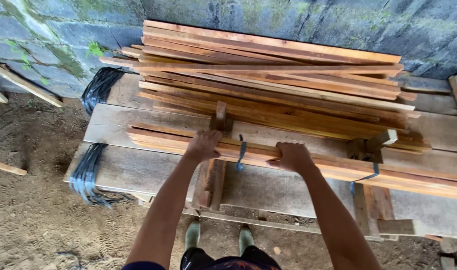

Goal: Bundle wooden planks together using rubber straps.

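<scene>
Soft, even daylight, no hard shadows, faint shade under the workbench (138, 172) and between the stacked wooden slats (268, 85), no glare, wide-angle bowing toward the edges, block wall (63, 35) corners slightly dim, overall focus moderately sharp, mild softness from compression.
</scene>
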